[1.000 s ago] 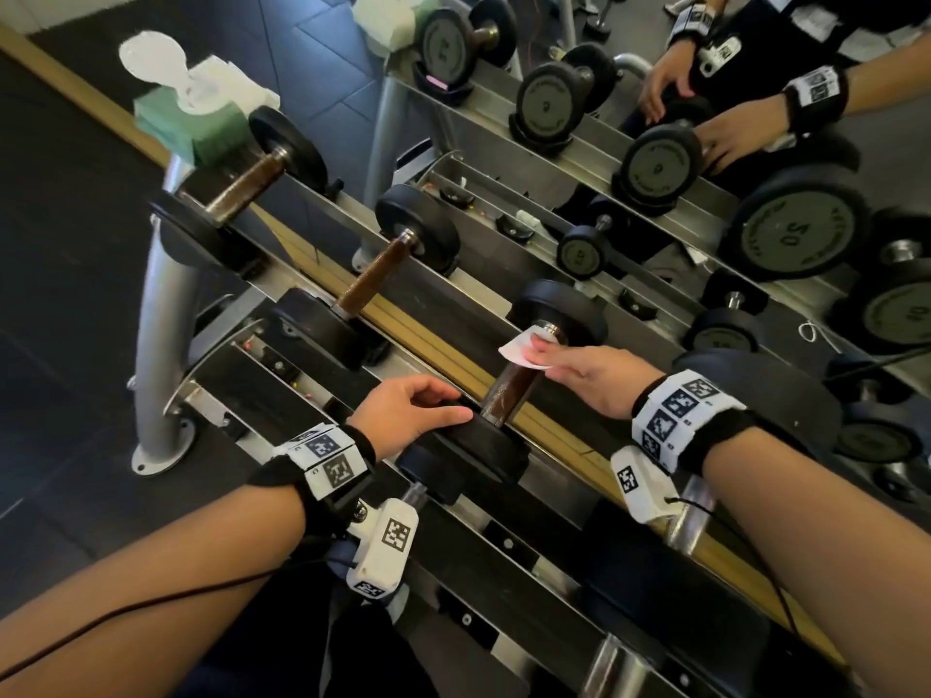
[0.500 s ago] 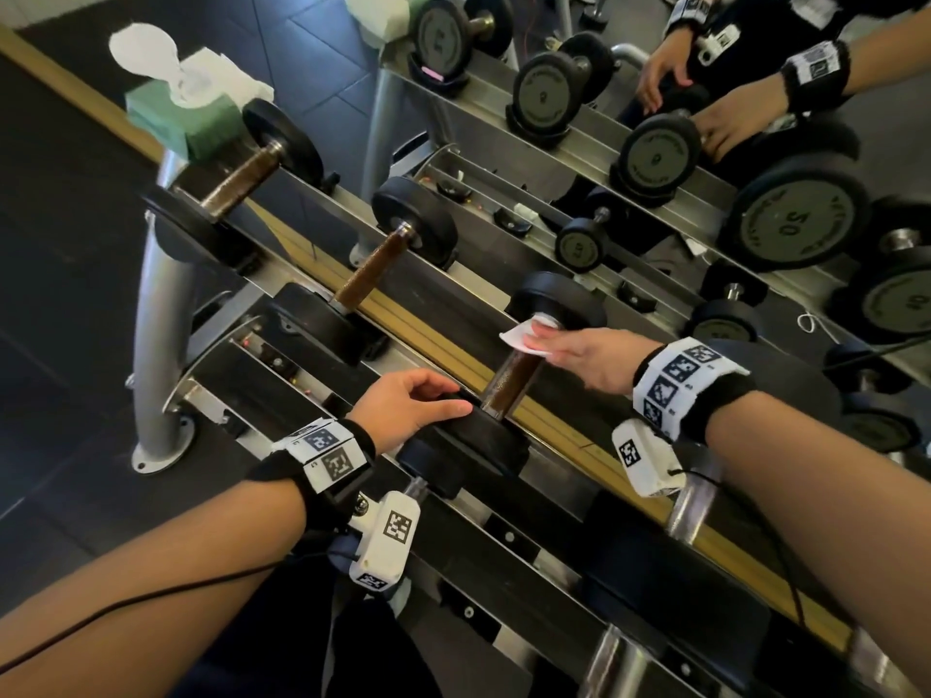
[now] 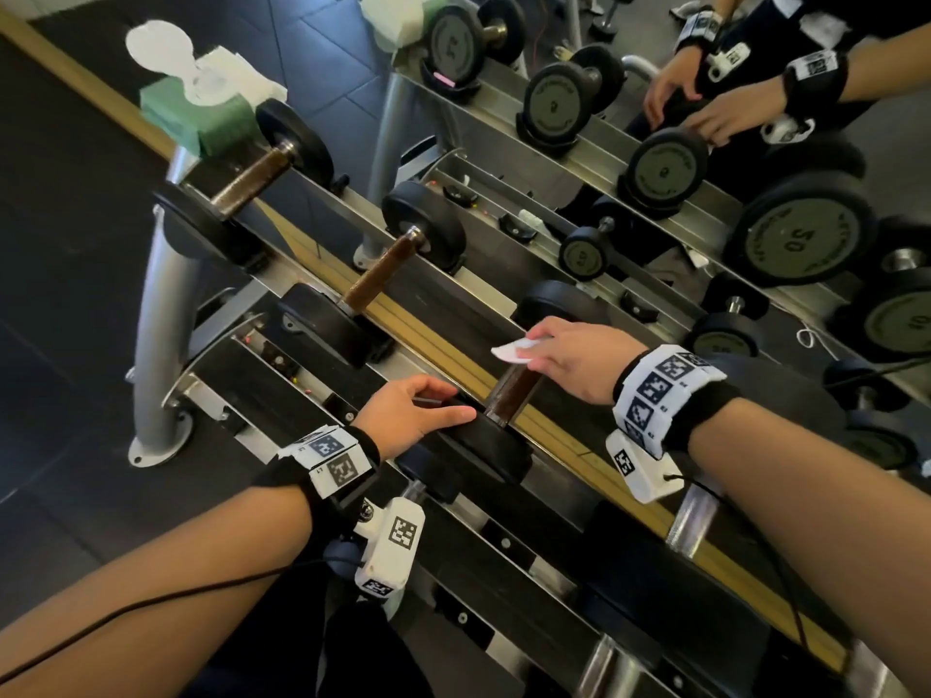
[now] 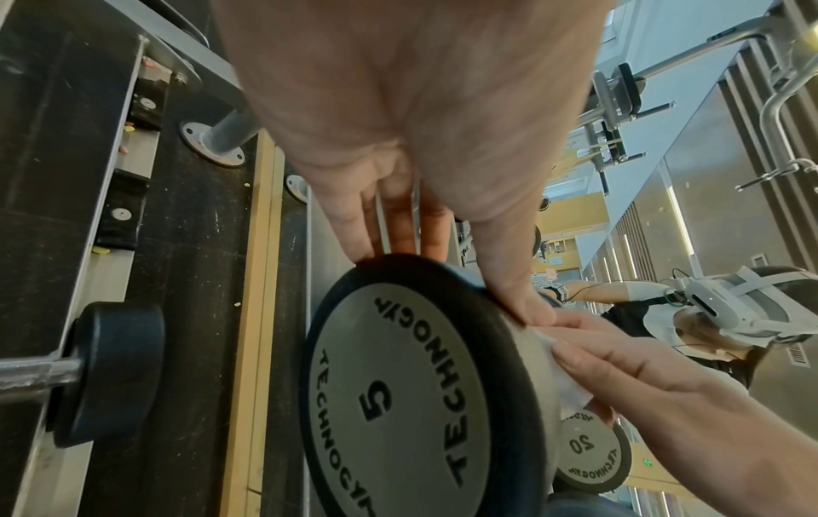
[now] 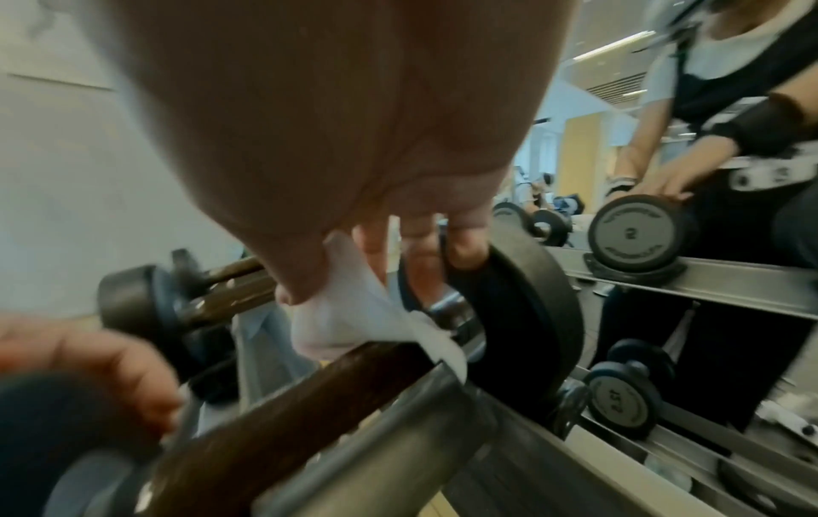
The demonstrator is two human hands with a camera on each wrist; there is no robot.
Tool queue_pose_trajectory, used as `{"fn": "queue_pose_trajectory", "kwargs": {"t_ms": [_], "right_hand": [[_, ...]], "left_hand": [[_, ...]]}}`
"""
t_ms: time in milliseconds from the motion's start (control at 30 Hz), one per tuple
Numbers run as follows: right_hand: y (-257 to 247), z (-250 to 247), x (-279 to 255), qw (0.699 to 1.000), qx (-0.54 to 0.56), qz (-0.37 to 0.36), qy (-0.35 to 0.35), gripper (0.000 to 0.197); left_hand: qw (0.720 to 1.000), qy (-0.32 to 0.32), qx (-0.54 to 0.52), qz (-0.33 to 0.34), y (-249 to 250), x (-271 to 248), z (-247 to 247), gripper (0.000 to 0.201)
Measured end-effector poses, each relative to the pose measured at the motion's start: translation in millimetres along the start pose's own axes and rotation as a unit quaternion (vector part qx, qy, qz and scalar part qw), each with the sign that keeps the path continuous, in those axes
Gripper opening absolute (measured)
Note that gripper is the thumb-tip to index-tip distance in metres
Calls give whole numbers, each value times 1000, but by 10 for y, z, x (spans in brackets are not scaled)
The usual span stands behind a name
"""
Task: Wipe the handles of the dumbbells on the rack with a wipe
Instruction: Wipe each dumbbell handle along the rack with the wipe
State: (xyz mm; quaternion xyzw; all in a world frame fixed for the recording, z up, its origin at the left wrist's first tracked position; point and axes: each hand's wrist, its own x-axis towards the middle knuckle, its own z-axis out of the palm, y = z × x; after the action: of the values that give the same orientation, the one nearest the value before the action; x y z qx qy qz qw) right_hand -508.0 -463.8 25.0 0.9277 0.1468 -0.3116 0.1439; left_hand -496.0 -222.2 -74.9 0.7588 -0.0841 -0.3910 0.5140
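A small dumbbell with a brown handle (image 3: pixel 514 395) lies on the upper rail of the rack (image 3: pixel 423 335). My right hand (image 3: pixel 569 360) pinches a white wipe (image 3: pixel 509 351) and holds it against the far end of that handle (image 5: pixel 283 395), close to the far weight head. The wipe (image 5: pixel 350 314) drapes over the handle under my thumb. My left hand (image 3: pixel 408 413) rests with fairly straight fingers on the near black weight head (image 4: pixel 398 391), marked 5. Two more brown-handled dumbbells (image 3: pixel 378 274) (image 3: pixel 252 178) lie further left on the same rail.
A green pack of wipes (image 3: pixel 201 108) sits on the rack's left end post. A mirror behind the rack reflects dumbbells and my hands (image 3: pixel 705 108). Lower rails hold larger dumbbells with steel handles (image 3: pixel 690 516). Dark floor lies to the left.
My right hand with the wipe has stayed at the far end of the handle, shifting only slightly. My left hand has kept its place on the near head.
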Motion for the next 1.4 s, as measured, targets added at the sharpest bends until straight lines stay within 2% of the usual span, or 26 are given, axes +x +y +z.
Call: {"fn": "queue_pose_trajectory", "kwargs": {"t_ms": [133,200,267,400,533,667,767,833,933,1033,1200,1300,1400], "right_hand": [[-110,65,103,996,-44,-47,63,31],[-115,69,142,994,-48,-69,73,32],[-136,80,183,993,-42,-97,51,37],[-103,85,158,991,55,-116,22,38],[-238,65,169,991,-9,-132,-17,61],[-317,43,202,991,-15,-123,-51,61],[-174,-49,248,995,2,-77,-68,67],[-158,-67,253,997,-1,-56,-56,65],[-299,66,207,996,-5,-88,-32,58],[-350,133,168,993,47,-104,-26,53],[-211,-46,291,997,36,-26,-61,55],[-262,71,271,998,4,-65,-16,56],[-278,226,205,993,25,-115,16,60]], "left_hand": [[1000,5,-7,0,-24,23,4,46],[1000,5,-9,0,-30,31,1,45],[1000,2,-11,0,-35,30,-4,43],[1000,2,-16,2,-49,22,-8,39],[1000,1,-16,5,-59,18,5,42],[1000,0,-14,9,-65,30,4,43],[1000,-5,-12,8,-65,28,-6,43],[1000,-7,-11,9,-73,24,-9,44],[1000,-6,-13,10,-84,32,1,44],[1000,1,-5,7,-90,48,8,42],[1000,-5,-8,5,-94,49,1,37],[1000,-4,-12,5,-94,49,2,37],[1000,-3,-14,7,-92,52,3,38]]}}
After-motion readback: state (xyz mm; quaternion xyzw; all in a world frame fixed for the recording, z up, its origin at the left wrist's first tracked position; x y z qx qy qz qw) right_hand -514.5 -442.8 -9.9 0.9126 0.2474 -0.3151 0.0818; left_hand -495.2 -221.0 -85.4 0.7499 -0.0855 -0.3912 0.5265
